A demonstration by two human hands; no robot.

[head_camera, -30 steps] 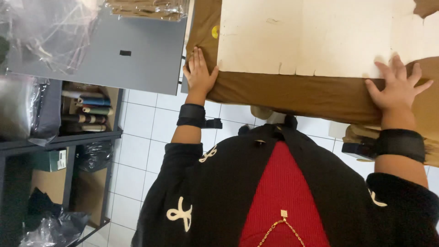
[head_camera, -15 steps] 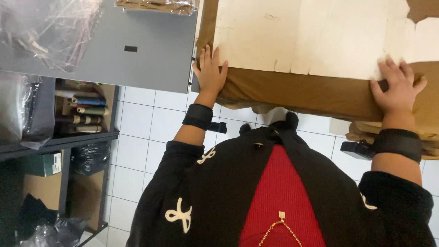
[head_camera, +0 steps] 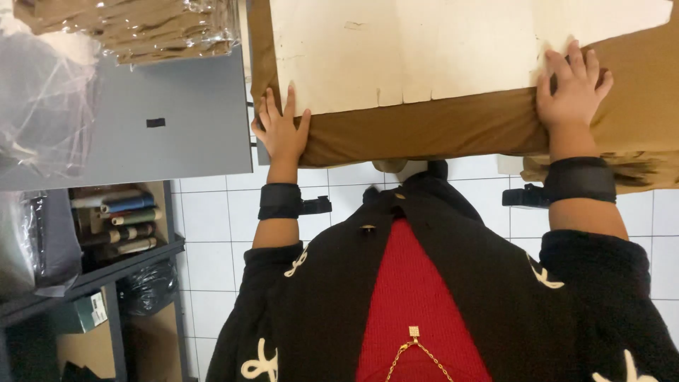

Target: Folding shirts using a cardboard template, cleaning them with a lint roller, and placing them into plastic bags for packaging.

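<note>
Both hands stay flat, fingers spread, on the brown fabric (head_camera: pixel 438 131) under the cream pattern board (head_camera: pixel 424 49) at the counter's near edge: left hand (head_camera: pixel 281 131), right hand (head_camera: pixel 569 88) shifted slightly inward.

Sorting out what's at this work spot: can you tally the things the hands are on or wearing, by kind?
Pale card pattern sheet, touched by both the left hand and the right hand: 1
Brown fabric under it, over the table edge: 1
Black wrist straps, left and right: 2
Total: 4
</note>
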